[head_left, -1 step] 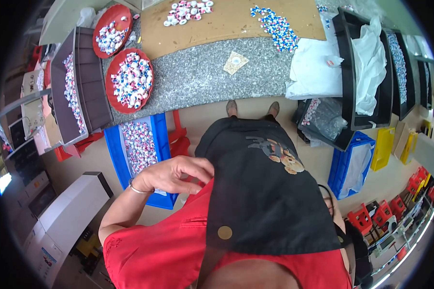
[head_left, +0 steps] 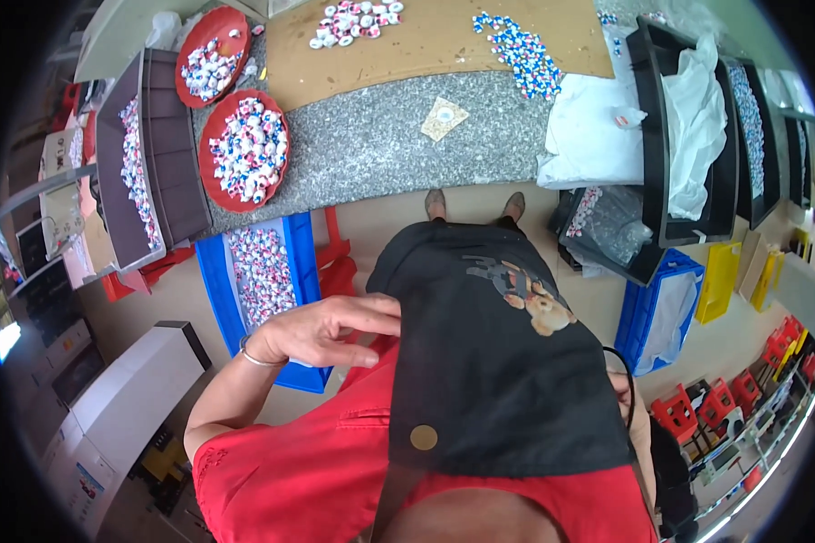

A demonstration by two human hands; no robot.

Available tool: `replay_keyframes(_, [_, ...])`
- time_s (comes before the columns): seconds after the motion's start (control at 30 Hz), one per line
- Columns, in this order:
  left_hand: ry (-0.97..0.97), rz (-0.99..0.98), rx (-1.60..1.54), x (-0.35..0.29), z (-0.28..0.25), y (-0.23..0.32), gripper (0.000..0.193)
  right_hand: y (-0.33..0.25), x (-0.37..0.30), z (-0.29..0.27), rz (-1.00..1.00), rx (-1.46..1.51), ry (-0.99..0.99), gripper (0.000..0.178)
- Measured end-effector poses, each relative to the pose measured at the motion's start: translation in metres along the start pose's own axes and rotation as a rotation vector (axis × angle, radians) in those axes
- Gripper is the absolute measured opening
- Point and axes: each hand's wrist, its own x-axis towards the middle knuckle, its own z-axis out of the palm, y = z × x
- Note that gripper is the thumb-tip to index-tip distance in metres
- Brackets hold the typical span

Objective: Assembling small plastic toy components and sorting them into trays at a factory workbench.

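Observation:
My left hand (head_left: 330, 330) is at the left edge of the black apron (head_left: 498, 380) I wear over a red shirt. Its thumb stands apart from the fingers, whose tips reach behind the apron's edge; I see nothing held in the visible part. My right hand (head_left: 620, 387) shows only in part at the apron's right side, beside a black cord (head_left: 632, 398). Most of its fingers are hidden. A grey speckled worktop (head_left: 362, 149) lies beyond my feet, with a small patterned card (head_left: 445, 119) on it.
Two red plates (head_left: 206, 185) hold small white, blue and pink pieces. More pieces (head_left: 521, 59) lie on a brown board (head_left: 407, 54). Blue crates (head_left: 308, 262) stand low at left and right. Dark trays (head_left: 177, 154) flank the worktop. White packaging (head_left: 589, 136) lies at its right end.
My right hand has shifted slightly at the apron's side, and the cord there bows further out. The apron's printed front has moved a little. My left hand stays almost in place.

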Motion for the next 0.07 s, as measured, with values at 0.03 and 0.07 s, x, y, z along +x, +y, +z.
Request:
replay_keyframes(0.03, [-0.022, 0.045, -0.099, -0.002, 0.002, -0.005, 0.038, -0.003, -0.013, -0.017, 0.388, -0.178, 0.046, 0.039])
replay_keyframes(0.07, [0.010, -0.050, -0.137, -0.008, 0.011, -0.017, 0.037, 0.014, -0.064, -0.043, 0.404, -0.201, 0.002, 0.039])
